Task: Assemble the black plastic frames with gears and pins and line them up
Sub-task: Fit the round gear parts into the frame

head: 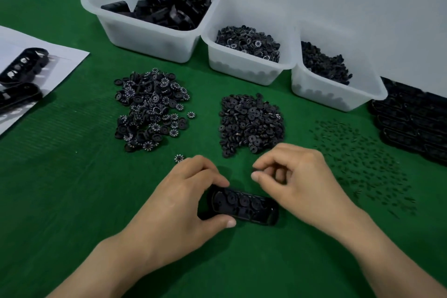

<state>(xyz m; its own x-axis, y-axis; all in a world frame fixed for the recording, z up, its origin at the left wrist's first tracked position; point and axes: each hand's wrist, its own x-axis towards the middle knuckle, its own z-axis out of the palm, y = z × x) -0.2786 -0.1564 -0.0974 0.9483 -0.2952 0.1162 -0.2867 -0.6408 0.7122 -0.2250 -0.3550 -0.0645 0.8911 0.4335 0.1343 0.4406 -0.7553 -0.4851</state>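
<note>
Gripping w/ thumb on the near edge and fingers over the far edge, left hand (pixel 188 191) holds the black frame (pixel 251 210) by its left end, flat on the green mat (pixel 60 176). Gears (pixel 231 198) sit inside it. Right hand (pixel 295 176) hovers just above the frame's right end, fingers curled, thumb & index tips close; blurred, so can't tell if sth small is pinched. Beyond: plain gear pile (pixel 251 123), numbered wheel pile (pixel 150 109) to its left, pins (pixel 362 159) scattered right, stacked frames (pixel 416 123) far right, 3 white bins (pixel 244 68) at back.

Frame (pixel 244 205) lies before two gear heaps (pixel 151 109), pins (pixel 362 159) to the right.
</note>
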